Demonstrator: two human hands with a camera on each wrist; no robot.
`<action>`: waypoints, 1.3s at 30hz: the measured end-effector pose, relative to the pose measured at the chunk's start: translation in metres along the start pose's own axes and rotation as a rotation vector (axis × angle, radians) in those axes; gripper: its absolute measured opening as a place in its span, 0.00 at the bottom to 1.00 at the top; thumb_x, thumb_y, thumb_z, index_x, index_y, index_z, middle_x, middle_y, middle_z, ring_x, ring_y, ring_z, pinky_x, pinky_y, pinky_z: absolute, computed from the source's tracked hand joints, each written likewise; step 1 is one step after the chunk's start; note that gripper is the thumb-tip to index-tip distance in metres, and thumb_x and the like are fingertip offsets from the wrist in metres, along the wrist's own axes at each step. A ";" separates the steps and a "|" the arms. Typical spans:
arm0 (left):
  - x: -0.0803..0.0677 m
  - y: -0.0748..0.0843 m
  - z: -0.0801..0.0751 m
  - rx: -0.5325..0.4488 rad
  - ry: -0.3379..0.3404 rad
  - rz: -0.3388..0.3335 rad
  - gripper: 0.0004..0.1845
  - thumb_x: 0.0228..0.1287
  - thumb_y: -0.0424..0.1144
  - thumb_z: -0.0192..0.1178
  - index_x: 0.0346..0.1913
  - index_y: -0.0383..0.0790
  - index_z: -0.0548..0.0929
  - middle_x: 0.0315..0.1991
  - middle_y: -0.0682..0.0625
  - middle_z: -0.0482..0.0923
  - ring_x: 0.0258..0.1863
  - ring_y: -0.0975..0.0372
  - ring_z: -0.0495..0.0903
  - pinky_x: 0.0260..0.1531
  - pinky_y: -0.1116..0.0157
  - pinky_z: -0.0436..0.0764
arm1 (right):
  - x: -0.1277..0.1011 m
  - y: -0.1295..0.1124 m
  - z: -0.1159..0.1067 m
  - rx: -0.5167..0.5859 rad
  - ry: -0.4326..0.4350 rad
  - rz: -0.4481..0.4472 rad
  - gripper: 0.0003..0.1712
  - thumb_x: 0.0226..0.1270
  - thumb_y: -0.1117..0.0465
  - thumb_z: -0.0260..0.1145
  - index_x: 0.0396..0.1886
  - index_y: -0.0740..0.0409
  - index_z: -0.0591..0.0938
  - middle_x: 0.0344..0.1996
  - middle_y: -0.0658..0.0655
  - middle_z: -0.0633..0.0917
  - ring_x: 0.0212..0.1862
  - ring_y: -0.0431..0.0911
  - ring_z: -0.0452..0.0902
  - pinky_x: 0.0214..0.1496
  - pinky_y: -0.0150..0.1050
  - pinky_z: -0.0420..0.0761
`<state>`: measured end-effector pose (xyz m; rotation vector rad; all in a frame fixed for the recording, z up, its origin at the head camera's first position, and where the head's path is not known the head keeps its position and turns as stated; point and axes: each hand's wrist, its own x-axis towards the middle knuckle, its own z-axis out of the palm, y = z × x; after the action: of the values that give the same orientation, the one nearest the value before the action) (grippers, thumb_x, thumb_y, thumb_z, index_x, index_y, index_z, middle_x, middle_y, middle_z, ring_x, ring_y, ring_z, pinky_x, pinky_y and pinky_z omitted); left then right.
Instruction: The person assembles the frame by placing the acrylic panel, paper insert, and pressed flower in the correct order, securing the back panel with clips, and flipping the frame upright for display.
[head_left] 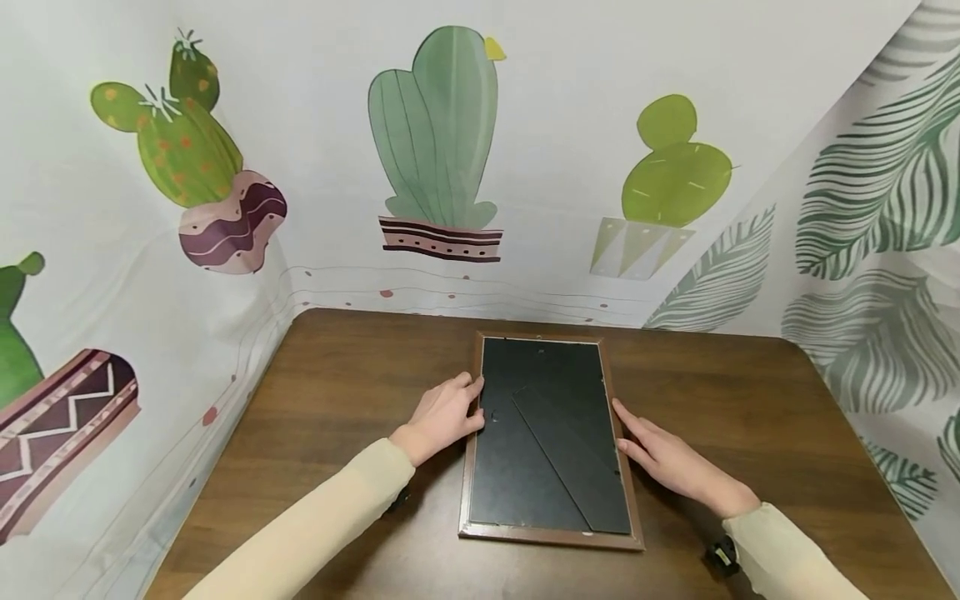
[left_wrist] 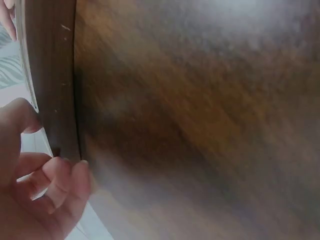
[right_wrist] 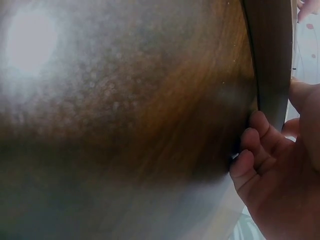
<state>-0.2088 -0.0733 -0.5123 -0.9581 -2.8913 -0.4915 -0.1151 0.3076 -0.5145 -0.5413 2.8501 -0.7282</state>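
Note:
A picture frame (head_left: 543,433) lies back side up on the wooden table, its black backing and folded stand leg showing inside a brown rim. At the frame's left edge, my left hand (head_left: 446,415) grips the rim with bent fingers and the thumb apart from them; the left wrist view shows the fingertips (left_wrist: 75,175) against the rim's outer side. Across from it, my right hand (head_left: 675,458) holds the right edge, index finger stretched along the rim. In the right wrist view several fingertips (right_wrist: 250,135) touch the rim's side near the tabletop. The frame's front is hidden.
The brown wooden table (head_left: 360,358) extends on both sides of the frame, with rounded far corners. Behind and to the left hangs a white cloth (head_left: 322,167) printed with cacti and leaves. A small black device (head_left: 723,554) sits at my right wrist.

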 end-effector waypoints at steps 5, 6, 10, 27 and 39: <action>-0.001 -0.001 0.005 -0.013 -0.011 -0.020 0.32 0.66 0.40 0.67 0.71 0.32 0.76 0.40 0.48 0.72 0.20 0.64 0.66 0.17 0.68 0.70 | 0.000 0.001 0.001 0.003 0.014 -0.010 0.39 0.83 0.52 0.58 0.83 0.63 0.57 0.74 0.72 0.70 0.68 0.67 0.74 0.67 0.64 0.76; -0.001 -0.001 0.006 -0.036 -0.006 -0.026 0.32 0.66 0.39 0.67 0.71 0.32 0.75 0.40 0.48 0.73 0.20 0.64 0.66 0.17 0.69 0.70 | 0.000 0.001 0.002 0.005 0.015 -0.011 0.39 0.83 0.52 0.58 0.83 0.63 0.57 0.73 0.72 0.70 0.68 0.67 0.74 0.67 0.64 0.76; -0.003 0.000 0.011 -0.120 0.013 -0.007 0.33 0.65 0.33 0.65 0.72 0.27 0.72 0.42 0.48 0.75 0.22 0.64 0.71 0.22 0.70 0.74 | 0.001 0.001 0.004 0.008 0.015 -0.009 0.39 0.83 0.52 0.58 0.83 0.63 0.57 0.73 0.72 0.70 0.68 0.67 0.74 0.66 0.64 0.76; -0.003 0.000 0.009 -0.295 -0.046 -0.037 0.37 0.64 0.30 0.64 0.74 0.21 0.66 0.40 0.49 0.71 0.27 0.67 0.67 0.29 0.71 0.74 | -0.002 -0.001 0.000 0.011 0.008 -0.003 0.38 0.83 0.51 0.58 0.82 0.63 0.59 0.71 0.73 0.73 0.65 0.67 0.77 0.65 0.64 0.77; 0.005 0.000 0.001 -0.148 -0.073 0.081 0.31 0.63 0.30 0.60 0.68 0.19 0.73 0.41 0.42 0.75 0.22 0.64 0.73 0.24 0.71 0.78 | -0.001 0.000 0.001 0.021 0.016 0.003 0.39 0.83 0.51 0.59 0.83 0.63 0.58 0.70 0.73 0.73 0.66 0.67 0.77 0.65 0.65 0.77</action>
<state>-0.2127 -0.0697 -0.5126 -1.1305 -2.8992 -0.6858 -0.1137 0.3078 -0.5153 -0.5304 2.8539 -0.7641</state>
